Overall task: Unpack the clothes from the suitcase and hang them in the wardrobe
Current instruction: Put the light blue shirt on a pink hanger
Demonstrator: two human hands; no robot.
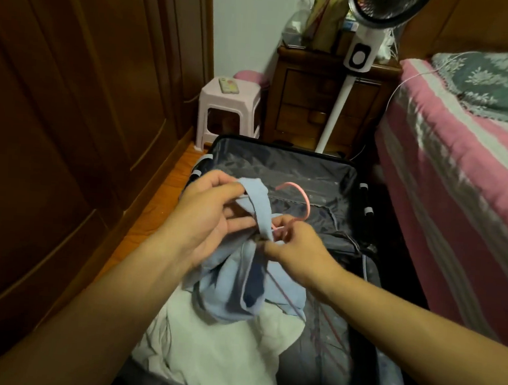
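Observation:
An open black suitcase lies on the floor in front of me. Above it my left hand pinches the shoulder strap of a light blue garment, which hangs down over the suitcase. My right hand grips a pink hanger at its neck, right beside the strap; the hook curves up behind the garment. White clothes lie crumpled in the near half of the suitcase. The dark wooden wardrobe stands along the left with its doors closed.
A bed with a pink striped cover runs along the right. Behind the suitcase stand a pink plastic stool, a wooden nightstand and a white standing fan. A strip of wooden floor lies between wardrobe and suitcase.

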